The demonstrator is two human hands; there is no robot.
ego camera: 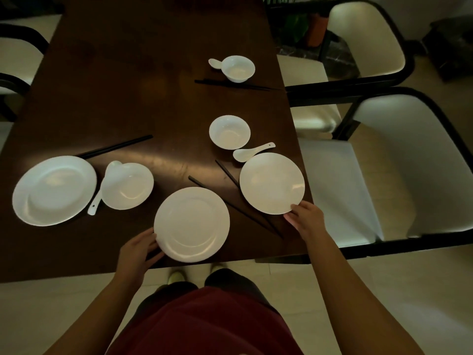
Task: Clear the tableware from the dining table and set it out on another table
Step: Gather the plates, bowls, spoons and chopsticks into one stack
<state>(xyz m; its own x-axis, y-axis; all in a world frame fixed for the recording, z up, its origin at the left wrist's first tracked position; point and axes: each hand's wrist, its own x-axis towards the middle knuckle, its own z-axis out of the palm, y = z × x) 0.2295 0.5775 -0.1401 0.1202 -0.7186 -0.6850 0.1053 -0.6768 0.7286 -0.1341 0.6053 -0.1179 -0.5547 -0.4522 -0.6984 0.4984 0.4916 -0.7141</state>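
Note:
On the dark wooden dining table (122, 98), my left hand (137, 249) grips the near-left rim of a white plate (191, 224) at the front edge. My right hand (305, 217) holds the near-right rim of a second white plate (271, 183) near the table's right edge. A third plate (54, 190) lies at the left, next to a white bowl (130, 187) with a spoon (108, 180) leaning in it. A bowl (229, 131) and a loose spoon (252, 151) sit behind the right plate. Another bowl (238, 68) with a spoon (215, 63) stands farther back.
Black chopsticks lie in pairs: one pair (115, 147) behind the left plate, one pair (230, 84) by the far bowl, one pair (230, 190) between the two held plates. Cream chairs (345, 190) with black frames stand along the right side, another chair (18, 57) at the left.

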